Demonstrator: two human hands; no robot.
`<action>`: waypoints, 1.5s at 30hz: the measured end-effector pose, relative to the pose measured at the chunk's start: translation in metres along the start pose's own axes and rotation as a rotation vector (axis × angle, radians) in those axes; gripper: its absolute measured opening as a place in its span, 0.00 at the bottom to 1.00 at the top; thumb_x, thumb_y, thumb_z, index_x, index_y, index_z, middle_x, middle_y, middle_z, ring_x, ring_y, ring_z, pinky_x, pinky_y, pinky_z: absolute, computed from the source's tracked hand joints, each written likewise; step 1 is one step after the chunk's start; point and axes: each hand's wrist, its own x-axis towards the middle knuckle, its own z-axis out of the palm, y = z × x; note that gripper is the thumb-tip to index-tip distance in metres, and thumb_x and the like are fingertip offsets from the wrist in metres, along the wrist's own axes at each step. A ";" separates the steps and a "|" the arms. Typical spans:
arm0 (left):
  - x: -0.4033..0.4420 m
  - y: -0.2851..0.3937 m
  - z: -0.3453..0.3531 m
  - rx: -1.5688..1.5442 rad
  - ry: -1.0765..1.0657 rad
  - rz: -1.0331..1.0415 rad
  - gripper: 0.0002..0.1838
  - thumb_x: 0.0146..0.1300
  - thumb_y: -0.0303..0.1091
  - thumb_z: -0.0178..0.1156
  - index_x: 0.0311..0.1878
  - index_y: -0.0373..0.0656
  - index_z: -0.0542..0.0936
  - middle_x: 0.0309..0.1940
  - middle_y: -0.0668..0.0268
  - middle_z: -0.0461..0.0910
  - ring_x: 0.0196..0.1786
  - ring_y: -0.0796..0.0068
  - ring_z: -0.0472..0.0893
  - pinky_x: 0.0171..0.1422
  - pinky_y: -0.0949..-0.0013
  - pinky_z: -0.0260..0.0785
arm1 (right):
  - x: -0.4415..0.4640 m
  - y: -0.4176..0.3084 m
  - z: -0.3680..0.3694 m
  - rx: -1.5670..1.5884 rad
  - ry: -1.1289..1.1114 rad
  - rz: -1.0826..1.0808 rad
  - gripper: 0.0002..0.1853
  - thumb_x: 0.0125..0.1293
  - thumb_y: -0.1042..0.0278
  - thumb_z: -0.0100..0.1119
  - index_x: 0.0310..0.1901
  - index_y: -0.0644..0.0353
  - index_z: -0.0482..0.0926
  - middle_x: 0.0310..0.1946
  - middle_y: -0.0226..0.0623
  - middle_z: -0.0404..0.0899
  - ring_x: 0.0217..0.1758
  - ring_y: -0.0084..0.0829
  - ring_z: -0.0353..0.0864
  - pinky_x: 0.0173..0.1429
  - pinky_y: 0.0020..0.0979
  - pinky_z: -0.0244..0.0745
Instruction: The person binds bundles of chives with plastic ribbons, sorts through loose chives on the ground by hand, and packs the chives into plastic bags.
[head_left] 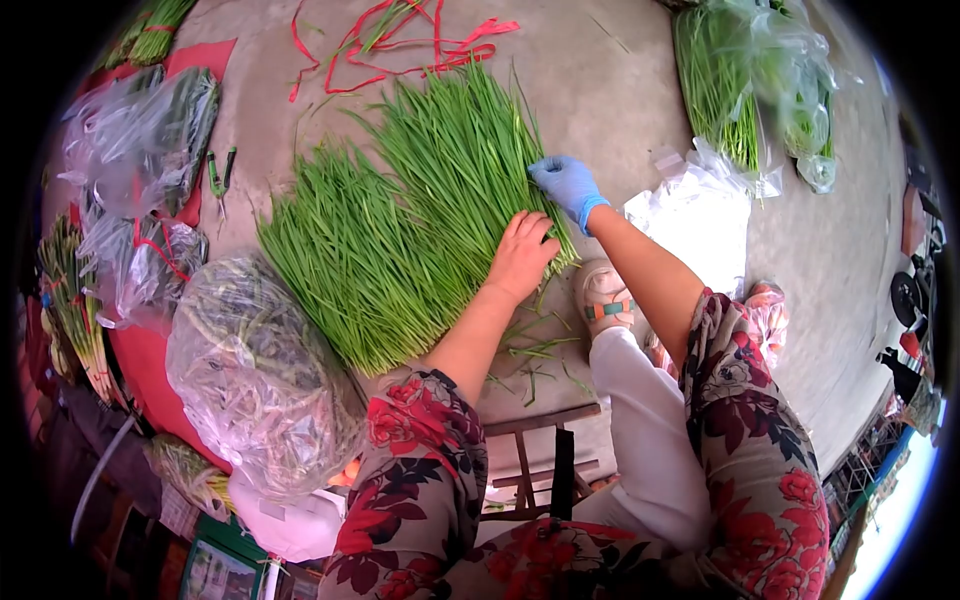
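Observation:
Two overlapping heaps of long green stalks [450,160] lie on the grey floor in front of me. My left hand [523,248] is bare and rests on the lower right end of the right heap, its fingers bent over the stalks. In a blue glove, my right hand [570,186] is at the right edge of that heap, thumb and fingertips pressed together beside the leaves. Whatever those gloved fingertips hold is too small to make out. A few loose green pieces [540,348] are scattered below the heap.
Red ribbons [440,50] lie beyond the heaps. Green-handled snips [220,178] and plastic-wrapped bundles [150,130] are at the left, above a large clear bag [260,370] of green pods. White plastic bags [700,215] and more bagged greens [715,85] are at the right.

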 end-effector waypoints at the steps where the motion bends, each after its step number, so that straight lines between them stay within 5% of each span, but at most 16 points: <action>1: -0.001 0.000 0.000 -0.005 0.002 -0.003 0.05 0.49 0.30 0.53 0.28 0.44 0.77 0.46 0.58 0.74 0.58 0.62 0.68 0.68 0.59 0.54 | -0.002 -0.001 -0.002 0.073 0.002 -0.022 0.12 0.52 0.60 0.61 0.34 0.58 0.81 0.32 0.43 0.81 0.35 0.37 0.81 0.42 0.33 0.74; 10: -0.001 0.002 0.002 0.010 0.020 -0.015 0.06 0.49 0.30 0.53 0.29 0.45 0.78 0.47 0.58 0.74 0.59 0.61 0.67 0.69 0.58 0.53 | -0.020 -0.020 0.008 -0.289 0.074 -0.093 0.13 0.53 0.60 0.62 0.35 0.60 0.80 0.32 0.44 0.81 0.34 0.37 0.81 0.43 0.32 0.74; 13: -0.002 0.002 0.003 0.012 0.019 -0.019 0.06 0.49 0.30 0.53 0.29 0.45 0.78 0.47 0.58 0.74 0.59 0.62 0.67 0.69 0.58 0.52 | -0.013 -0.018 0.010 -0.243 0.002 0.025 0.13 0.52 0.59 0.63 0.34 0.60 0.80 0.33 0.43 0.81 0.35 0.37 0.81 0.44 0.32 0.74; 22: -0.003 0.001 0.003 -0.005 0.020 -0.033 0.05 0.49 0.31 0.53 0.28 0.45 0.79 0.46 0.59 0.74 0.59 0.62 0.67 0.68 0.58 0.53 | -0.025 0.004 0.005 0.550 -0.092 0.150 0.07 0.57 0.68 0.61 0.37 0.58 0.78 0.25 0.27 0.76 0.23 0.20 0.72 0.27 0.22 0.67; 28: -0.004 0.001 0.003 -0.016 0.014 -0.044 0.05 0.50 0.32 0.54 0.27 0.45 0.79 0.46 0.60 0.74 0.59 0.64 0.67 0.68 0.58 0.52 | -0.036 -0.002 0.002 0.719 -0.168 0.178 0.04 0.62 0.68 0.55 0.36 0.58 0.73 0.26 0.28 0.76 0.21 0.18 0.70 0.23 0.21 0.62; 45: -0.003 -0.003 0.006 -0.116 0.059 -0.079 0.03 0.48 0.30 0.62 0.28 0.46 0.79 0.45 0.60 0.75 0.57 0.59 0.69 0.65 0.56 0.57 | -0.019 -0.010 -0.004 0.596 0.067 0.210 0.04 0.64 0.69 0.52 0.36 0.59 0.73 0.23 0.29 0.74 0.22 0.20 0.69 0.27 0.22 0.66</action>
